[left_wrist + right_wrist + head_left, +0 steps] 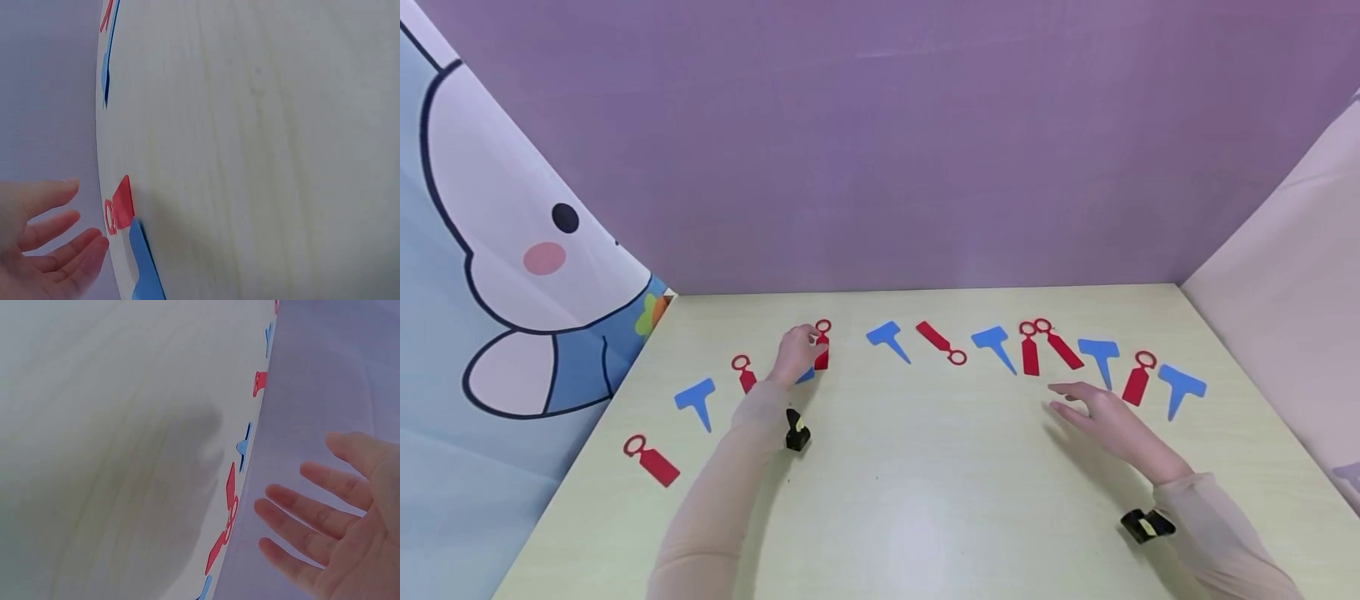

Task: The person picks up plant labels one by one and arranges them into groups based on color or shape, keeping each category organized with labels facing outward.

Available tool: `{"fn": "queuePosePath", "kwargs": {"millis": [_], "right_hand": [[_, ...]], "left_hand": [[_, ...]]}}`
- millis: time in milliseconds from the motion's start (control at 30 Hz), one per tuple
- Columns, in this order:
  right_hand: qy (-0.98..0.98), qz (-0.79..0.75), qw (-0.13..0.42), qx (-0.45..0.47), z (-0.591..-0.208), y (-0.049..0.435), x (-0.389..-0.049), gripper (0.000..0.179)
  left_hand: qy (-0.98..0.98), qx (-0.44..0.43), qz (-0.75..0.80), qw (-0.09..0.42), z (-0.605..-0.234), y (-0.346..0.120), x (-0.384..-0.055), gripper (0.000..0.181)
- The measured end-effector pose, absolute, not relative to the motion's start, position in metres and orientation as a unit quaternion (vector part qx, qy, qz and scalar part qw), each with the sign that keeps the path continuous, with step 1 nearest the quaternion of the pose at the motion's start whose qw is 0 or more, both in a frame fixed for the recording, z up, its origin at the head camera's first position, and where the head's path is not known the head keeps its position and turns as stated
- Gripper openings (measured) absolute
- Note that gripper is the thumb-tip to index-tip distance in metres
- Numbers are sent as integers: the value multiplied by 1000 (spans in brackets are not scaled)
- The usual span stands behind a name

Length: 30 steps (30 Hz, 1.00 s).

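My left hand (795, 354) hovers over the back left of the table, its fingers loosely bent with nothing between them. Beside its fingertips lies a red ring-topped tag (822, 354), also seen in the left wrist view as a red tag (124, 203). A blue T-shaped plant label (145, 262) lies next to that tag, mostly covered by my hand in the head view. My right hand (1105, 417) is held above the right side, fingers spread and relaxed, holding nothing. Near it are a red tag (1137, 385) and a blue T-shaped label (1101, 358).
Red tags and blue labels form an arc over the pale table (895, 500). At its left end lies a red tag (658, 467); at its right end, a blue label (1182, 385). Two red tags meet at their rings. A purple cloth wall (910, 167) stands behind.
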State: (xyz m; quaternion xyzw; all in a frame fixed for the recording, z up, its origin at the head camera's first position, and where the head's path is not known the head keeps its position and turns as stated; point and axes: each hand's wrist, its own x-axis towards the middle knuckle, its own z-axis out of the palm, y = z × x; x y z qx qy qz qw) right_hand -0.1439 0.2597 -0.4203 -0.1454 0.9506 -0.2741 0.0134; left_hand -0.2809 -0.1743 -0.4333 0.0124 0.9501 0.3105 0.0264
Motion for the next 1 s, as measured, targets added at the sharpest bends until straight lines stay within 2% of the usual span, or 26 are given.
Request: {"fn": "queuePosePath", "kwargs": {"millis": [100,267,333,433,533,600,700,767,833,933,1000], "right_hand": [[950,-276,16,-143,-420,259,-144,39],[948,-282,17,-145,-419,258,-144,39],[948,-283,17,-145,-420,258,-144,39],[948,-284,21,-142,-420,258,-144,39],[949,-282,24,-138,-420,258,-144,39],[950,-281,25,-138,-420,259,-144,39],[950,-280,25,-135,-418,259,-144,39],[950,-281,26,-134,-418,260,-144,39],[950,-283,29,-133,-417,260,-143,40],[949,-285,33,-130,-418,260,-144,40],[949,-284,36,-128,-418,260,-144,40]], "left_hand": [[947,9,320,20,-441,-174,-290,33],[948,30,308,-66,-525,-199,-349,33],[951,6,303,-53,-537,-203,-361,35],[948,-36,315,8,-495,-186,-334,34],[943,-60,324,46,-453,-171,-304,35],[940,-67,331,49,-442,-166,-296,36],[937,-71,340,50,-447,-168,-301,35],[932,-57,357,16,-480,-181,-323,33],[929,-65,364,19,-516,-194,-351,34],[930,-69,360,-11,-584,-218,-398,35],[932,-92,352,11,-611,-227,-420,36]]}}
